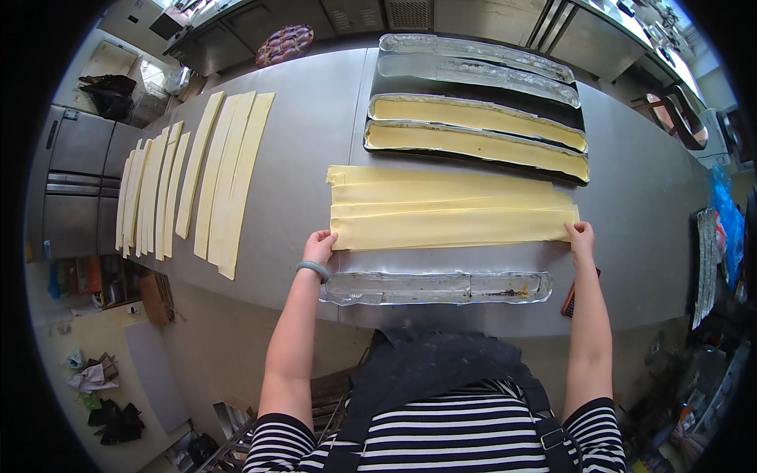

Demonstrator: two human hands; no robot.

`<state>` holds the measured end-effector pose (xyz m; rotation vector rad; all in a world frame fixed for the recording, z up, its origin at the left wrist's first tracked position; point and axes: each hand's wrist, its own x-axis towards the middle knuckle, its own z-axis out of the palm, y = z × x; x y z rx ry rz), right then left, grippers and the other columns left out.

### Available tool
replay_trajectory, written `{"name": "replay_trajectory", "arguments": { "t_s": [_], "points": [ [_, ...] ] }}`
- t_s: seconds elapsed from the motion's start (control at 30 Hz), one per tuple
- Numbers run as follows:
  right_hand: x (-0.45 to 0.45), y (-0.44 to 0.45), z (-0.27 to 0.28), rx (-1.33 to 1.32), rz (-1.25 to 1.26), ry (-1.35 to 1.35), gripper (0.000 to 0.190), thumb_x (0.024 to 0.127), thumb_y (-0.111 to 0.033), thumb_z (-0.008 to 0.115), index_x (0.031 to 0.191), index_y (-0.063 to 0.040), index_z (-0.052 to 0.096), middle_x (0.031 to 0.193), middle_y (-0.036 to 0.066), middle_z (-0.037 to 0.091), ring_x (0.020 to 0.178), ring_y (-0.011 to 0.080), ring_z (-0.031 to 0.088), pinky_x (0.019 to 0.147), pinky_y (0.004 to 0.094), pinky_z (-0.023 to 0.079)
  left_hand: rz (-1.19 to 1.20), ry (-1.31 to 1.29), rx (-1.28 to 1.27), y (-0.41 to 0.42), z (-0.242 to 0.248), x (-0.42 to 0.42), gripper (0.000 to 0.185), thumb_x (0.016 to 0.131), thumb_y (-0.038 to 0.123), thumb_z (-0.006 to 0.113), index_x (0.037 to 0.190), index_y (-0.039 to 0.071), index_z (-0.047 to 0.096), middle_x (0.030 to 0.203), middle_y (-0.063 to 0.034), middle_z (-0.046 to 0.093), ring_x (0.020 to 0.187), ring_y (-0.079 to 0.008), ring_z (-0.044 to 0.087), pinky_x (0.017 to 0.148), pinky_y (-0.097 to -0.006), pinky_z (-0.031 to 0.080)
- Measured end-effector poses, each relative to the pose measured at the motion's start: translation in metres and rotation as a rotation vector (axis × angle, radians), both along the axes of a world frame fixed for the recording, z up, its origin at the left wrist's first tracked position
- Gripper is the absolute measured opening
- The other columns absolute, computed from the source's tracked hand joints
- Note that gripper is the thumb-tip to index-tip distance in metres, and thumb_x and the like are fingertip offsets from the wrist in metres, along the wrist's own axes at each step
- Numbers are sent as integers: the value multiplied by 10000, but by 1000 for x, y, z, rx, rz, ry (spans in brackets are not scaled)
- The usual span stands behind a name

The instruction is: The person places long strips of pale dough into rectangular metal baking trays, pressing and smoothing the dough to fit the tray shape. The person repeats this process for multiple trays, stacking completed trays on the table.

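Observation:
Several long pale yellow dough strips (449,227) lie overlapping across the steel table. My left hand (320,246) pinches the left end of the nearest strip, and a bangle circles that wrist. At the strip's right end, my right hand (581,237) grips the corner between thumb and fingers. Between the strips and my body stands a long, narrow foil-lined mould (426,288), with brown residue near its right end. Beyond the strips, a dark tray (473,90) carries several such long moulds; the nearer two are lined with yellow dough (473,142), the farther two show bare foil.
More dough strips (227,177) lie at the left of the steel table (295,148). A dark phone-like object (569,300) is partly behind my right forearm. Further foil moulds (705,266) and a blue plastic bag (727,219) are at the far right. A round patterned stool seat (285,45) stands beyond the table.

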<state>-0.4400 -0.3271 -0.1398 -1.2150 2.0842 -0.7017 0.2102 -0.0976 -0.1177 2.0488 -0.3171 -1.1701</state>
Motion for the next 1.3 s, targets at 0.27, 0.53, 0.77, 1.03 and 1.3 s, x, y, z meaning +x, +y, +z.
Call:
{"name": "replay_trajectory", "arguments": {
  "t_s": [0.27,0.53,0.77,1.03,1.3],
  "points": [
    [35,14,36,-203,214,272,362,840,-312,843,1004,-7,736,1003,134,722,847,267,690,808,381,538,-139,-292,-326,-8,25,-31,231,908,38,772,1083,-32,638,941,-81,739,813,-114,685,752,-263,567],
    [38,79,146,-245,176,-513,187,985,-92,729,1121,30,686,1019,61,750,874,89,686,789,258,553,-120,-7,-479,20,113,2,207,933,29,764,1126,-19,706,1015,-57,760,878,-82,698,803,-233,565],
    [26,138,184,-97,166,-571,171,975,-82,732,1122,-1,694,986,45,753,825,85,701,741,243,571,-121,159,-274,94,167,32,200,931,61,769,1120,30,712,971,-28,759,836,-70,702,737,-225,564],
    [17,170,106,45,139,-625,200,959,-77,752,1139,-10,696,1011,30,753,863,69,684,783,236,544,-54,212,-128,134,93,21,206,918,42,775,1108,16,700,965,-37,759,807,-84,710,723,-236,591],
    [37,175,93,15,146,-202,299,917,-117,779,1172,-4,670,1072,72,727,930,164,690,862,306,553,-248,-422,24,122,76,-3,322,925,84,743,1224,11,649,1125,-97,698,999,-187,683,865,-343,570]
  ]
}}
